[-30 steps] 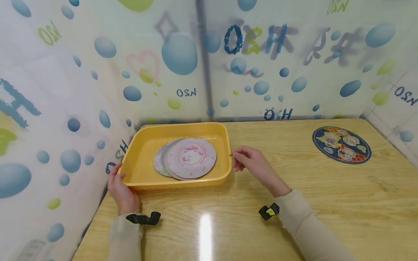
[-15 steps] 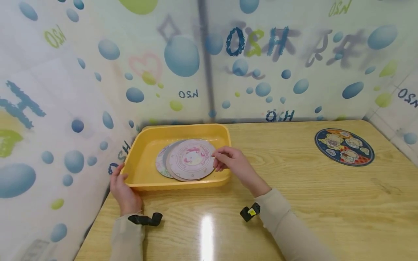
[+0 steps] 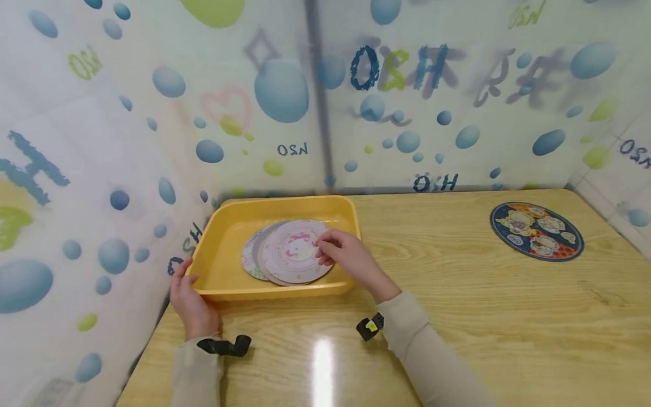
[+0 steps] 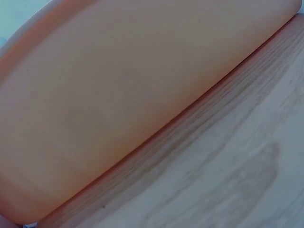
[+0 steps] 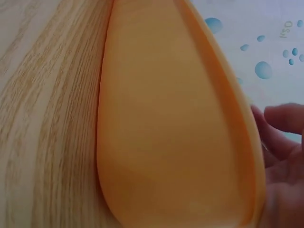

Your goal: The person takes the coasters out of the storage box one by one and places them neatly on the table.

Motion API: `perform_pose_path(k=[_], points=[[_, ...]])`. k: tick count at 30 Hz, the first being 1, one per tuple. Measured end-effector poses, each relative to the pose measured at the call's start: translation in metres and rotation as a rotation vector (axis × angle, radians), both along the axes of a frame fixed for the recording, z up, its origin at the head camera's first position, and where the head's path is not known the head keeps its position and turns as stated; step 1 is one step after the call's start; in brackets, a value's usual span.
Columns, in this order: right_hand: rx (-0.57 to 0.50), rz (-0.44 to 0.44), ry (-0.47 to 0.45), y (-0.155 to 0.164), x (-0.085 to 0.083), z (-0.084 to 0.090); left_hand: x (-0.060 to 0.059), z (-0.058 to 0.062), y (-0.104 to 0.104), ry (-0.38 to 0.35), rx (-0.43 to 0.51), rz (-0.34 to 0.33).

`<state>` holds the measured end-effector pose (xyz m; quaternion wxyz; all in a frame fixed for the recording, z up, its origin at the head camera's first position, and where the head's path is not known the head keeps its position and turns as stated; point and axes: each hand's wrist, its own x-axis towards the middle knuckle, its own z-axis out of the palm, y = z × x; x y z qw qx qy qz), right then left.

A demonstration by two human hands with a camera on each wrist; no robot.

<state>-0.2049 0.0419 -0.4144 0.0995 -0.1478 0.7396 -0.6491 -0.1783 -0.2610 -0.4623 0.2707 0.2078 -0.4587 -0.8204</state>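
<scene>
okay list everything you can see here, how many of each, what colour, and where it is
tray: one, yellow, far left of the table against the curtain
round pads: at least two, pink and pale, overlapping inside the tray
round mat: one, dark blue with cartoon figures, far right on the table
table: one, light wood grain
curtain: white with blue and green bubbles, behind and to the left
left hand: holds the tray's near left corner
right hand: fingertips on the top pad's right edge
</scene>
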Motion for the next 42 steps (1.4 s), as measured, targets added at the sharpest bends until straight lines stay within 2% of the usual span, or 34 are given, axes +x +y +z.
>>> perform_pose_path(k=[4,6,12,15,18,23,28,35,42], points=[[0.216,0.011,0.078,-0.004,0.002,-0.001,0.0,0.002,-0.001,0.014,-0.004,-0.009],[0.358,0.003,0.137,-0.007,0.001,-0.003,0.001,0.003,-0.001,0.02,-0.003,-0.011],[0.769,-0.069,0.327,-0.015,0.001,-0.005,0.0,0.002,0.002,-0.005,-0.022,-0.005],[0.909,-0.089,0.366,-0.018,0.002,-0.006,-0.001,0.002,0.003,-0.019,-0.039,0.001],[1.006,-0.072,0.357,-0.019,0.003,-0.006,-0.002,0.002,0.002,-0.026,-0.056,0.01],[1.089,-0.057,0.312,-0.022,0.005,-0.006,-0.002,0.002,0.001,-0.024,-0.067,0.02],[1.12,-0.053,0.258,-0.024,0.006,-0.005,0.0,0.0,0.003,-0.034,-0.081,0.008],[1.046,-0.024,0.178,-0.022,0.001,-0.004,0.0,0.0,0.003,-0.039,-0.091,0.01],[0.991,-0.007,0.191,-0.022,0.001,-0.001,0.001,0.002,0.002,-0.045,-0.097,0.017]])
